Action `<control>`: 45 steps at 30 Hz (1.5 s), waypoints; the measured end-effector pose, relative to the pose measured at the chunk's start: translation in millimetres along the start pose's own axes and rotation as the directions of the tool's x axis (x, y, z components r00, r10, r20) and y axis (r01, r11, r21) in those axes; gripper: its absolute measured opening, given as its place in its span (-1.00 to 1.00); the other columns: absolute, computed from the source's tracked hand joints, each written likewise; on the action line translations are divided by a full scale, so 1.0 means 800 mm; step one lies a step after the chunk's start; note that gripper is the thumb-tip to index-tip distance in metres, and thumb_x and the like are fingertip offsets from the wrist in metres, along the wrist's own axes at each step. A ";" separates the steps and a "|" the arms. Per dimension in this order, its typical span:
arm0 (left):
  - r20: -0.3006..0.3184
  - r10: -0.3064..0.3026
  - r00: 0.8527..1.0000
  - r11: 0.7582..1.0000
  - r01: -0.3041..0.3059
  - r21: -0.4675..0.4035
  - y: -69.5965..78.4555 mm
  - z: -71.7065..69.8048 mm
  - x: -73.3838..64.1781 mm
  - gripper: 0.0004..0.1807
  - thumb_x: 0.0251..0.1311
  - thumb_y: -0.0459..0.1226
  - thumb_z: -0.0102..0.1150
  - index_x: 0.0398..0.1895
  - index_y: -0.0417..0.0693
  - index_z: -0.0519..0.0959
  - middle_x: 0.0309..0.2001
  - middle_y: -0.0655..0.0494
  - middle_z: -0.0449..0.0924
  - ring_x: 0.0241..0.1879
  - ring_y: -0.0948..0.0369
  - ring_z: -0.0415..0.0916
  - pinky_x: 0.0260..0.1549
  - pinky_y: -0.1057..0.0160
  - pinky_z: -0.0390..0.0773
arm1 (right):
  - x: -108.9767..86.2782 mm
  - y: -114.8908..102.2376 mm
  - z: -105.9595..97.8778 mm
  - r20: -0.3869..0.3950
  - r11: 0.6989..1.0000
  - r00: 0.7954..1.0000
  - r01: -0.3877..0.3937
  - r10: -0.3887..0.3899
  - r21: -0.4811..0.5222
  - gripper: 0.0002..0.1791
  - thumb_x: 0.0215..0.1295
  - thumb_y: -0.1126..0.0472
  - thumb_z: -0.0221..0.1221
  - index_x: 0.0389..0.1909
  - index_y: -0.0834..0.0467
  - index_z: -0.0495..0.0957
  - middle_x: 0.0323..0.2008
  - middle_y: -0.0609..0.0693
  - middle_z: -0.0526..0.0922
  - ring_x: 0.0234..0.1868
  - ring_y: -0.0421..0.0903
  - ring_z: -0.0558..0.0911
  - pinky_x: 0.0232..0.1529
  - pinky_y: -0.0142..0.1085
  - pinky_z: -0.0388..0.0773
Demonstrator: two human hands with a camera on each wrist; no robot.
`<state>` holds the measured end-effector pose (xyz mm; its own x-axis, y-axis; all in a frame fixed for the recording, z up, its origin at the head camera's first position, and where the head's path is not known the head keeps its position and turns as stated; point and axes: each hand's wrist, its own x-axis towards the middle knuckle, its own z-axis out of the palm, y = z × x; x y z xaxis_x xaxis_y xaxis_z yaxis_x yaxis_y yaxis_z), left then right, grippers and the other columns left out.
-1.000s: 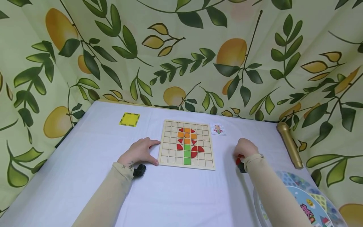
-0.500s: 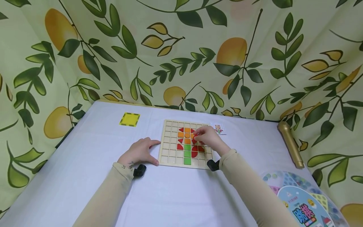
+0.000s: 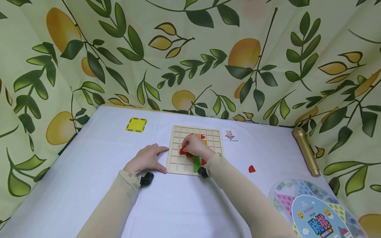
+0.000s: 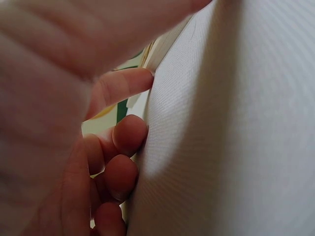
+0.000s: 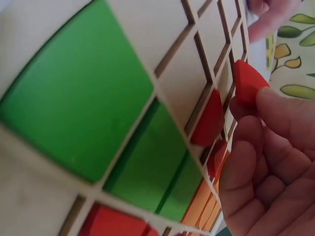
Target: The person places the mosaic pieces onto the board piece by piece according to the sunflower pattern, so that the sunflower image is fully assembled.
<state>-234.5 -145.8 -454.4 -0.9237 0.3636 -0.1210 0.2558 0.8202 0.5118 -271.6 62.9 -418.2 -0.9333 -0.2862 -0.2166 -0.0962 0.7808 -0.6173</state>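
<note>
My right hand (image 3: 194, 145) pinches a red quarter-circle piece (image 5: 248, 83) between thumb and fingers over the left-middle part of a wooden grid board (image 3: 180, 167). In the right wrist view the piece is held tilted above the cells. Green squares (image 5: 78, 98), orange pieces and other red pieces lie in the grid; my hand covers part of them in the head view. At the board's left side is my left hand (image 3: 145, 159), with the index fingertip at the edge and the thumb at the near-left corner. Its other fingers rest on the cloth.
A loose red quarter-circle (image 3: 252, 169) lies on the white cloth right of the board. Beside the board's far-right corner is a small pattern card (image 3: 229, 135). A yellow square (image 3: 136, 125), a gold cylinder (image 3: 306, 151) and a round game box (image 3: 318, 211) stand around.
My right hand has come from the cloth on the right, across the board to its left-middle, carrying a red piece. A red quarter-circle on the cloth is uncovered. The left hand stays put.
</note>
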 end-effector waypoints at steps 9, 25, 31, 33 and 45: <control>0.007 -0.009 1.000 1.000 0.009 0.009 0.001 -0.001 0.001 0.03 -0.60 0.10 0.57 0.20 0.18 0.43 -0.27 0.14 0.41 -0.27 0.15 0.29 -0.25 0.18 0.33 | -0.001 -0.007 0.002 0.027 0.997 0.998 -0.062 0.063 -0.040 -0.92 0.08 0.30 0.26 -0.54 0.16 0.57 -0.49 0.00 0.50 -0.43 -0.09 0.45 -0.45 -0.35 0.36; 0.005 0.006 1.000 1.000 -0.006 0.004 0.000 -0.003 0.000 0.04 -0.60 0.10 0.57 0.21 0.14 0.43 -0.38 0.12 0.34 -0.35 0.16 0.24 -0.35 0.24 0.26 | -0.002 -0.013 0.012 0.047 0.930 0.998 0.062 -0.048 -0.361 -0.81 0.12 0.37 0.09 -0.59 0.10 0.60 -0.52 -0.08 0.56 -0.48 -0.13 0.46 -0.47 -0.35 0.38; 0.003 0.009 1.000 1.000 -0.009 0.005 -0.001 -0.003 0.000 0.04 -0.60 0.10 0.57 0.21 0.14 0.43 -0.39 0.10 0.33 -0.36 0.15 0.24 -0.37 0.24 0.25 | -0.004 -0.015 0.012 0.032 0.915 0.997 0.076 -0.069 -0.397 -0.79 0.15 0.39 0.09 -0.53 0.10 0.64 -0.47 -0.08 0.59 -0.44 -0.14 0.48 -0.41 -0.34 0.42; 0.003 0.005 1.000 1.000 -0.005 0.007 -0.001 -0.003 0.001 0.04 -0.60 0.10 0.57 0.21 0.15 0.43 -0.39 0.11 0.33 -0.36 0.15 0.24 -0.37 0.24 0.25 | -0.005 -0.014 0.011 0.030 0.915 0.997 0.079 -0.074 -0.395 -0.80 0.14 0.39 0.09 -0.54 0.10 0.64 -0.46 -0.08 0.59 -0.45 -0.14 0.48 -0.41 -0.34 0.42; 0.005 -0.006 1.000 1.000 0.006 0.003 -0.001 -0.001 0.001 0.03 -0.59 0.08 0.58 0.21 0.14 0.43 -0.33 0.13 0.39 -0.31 0.15 0.27 -0.31 0.22 0.30 | -0.037 0.031 -0.077 -0.074 0.948 0.974 -0.224 0.213 -0.224 -0.91 0.02 0.25 0.26 -0.56 0.16 0.55 -0.52 0.00 0.56 -0.50 -0.10 0.49 -0.48 -0.30 0.38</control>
<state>-236.0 -146.6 -454.0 -0.9239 0.3606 -0.1282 0.2510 0.8237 0.5085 -267.4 125.1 -380.8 -0.9554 -0.0718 -0.2864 0.0403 0.9292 -0.3674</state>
